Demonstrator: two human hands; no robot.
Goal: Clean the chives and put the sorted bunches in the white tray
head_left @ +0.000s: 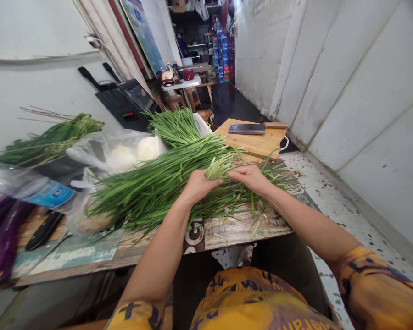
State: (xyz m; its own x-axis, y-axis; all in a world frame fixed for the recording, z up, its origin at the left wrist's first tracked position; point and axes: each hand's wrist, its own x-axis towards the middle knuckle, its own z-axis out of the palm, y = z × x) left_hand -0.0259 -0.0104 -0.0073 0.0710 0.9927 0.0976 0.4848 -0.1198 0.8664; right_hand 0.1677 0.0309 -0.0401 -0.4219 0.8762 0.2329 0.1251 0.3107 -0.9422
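A large heap of garlic chives [151, 178] lies across the table, green leaves to the left and pale stem ends to the right. My left hand [199, 185] is closed around a bunch of them just below the pale stem ends [220, 167]. Close on the right, my right hand [249, 178] pinches at the tips of those stems, its fingertips pressed together. Loose trimmings and stray leaves [234, 206] are scattered under and beside my hands. A second pile of chives [175, 126] rests behind in a white container [202, 124].
A cleaver [247, 129] lies on a wooden cutting board [253, 144] at the back right. On the left are a plastic bottle [51, 192], purple eggplants [7, 233], a black-handled knife [44, 231] and a plastic bag [96, 149] with pale round items. The table's front edge [141, 254] is close to my body.
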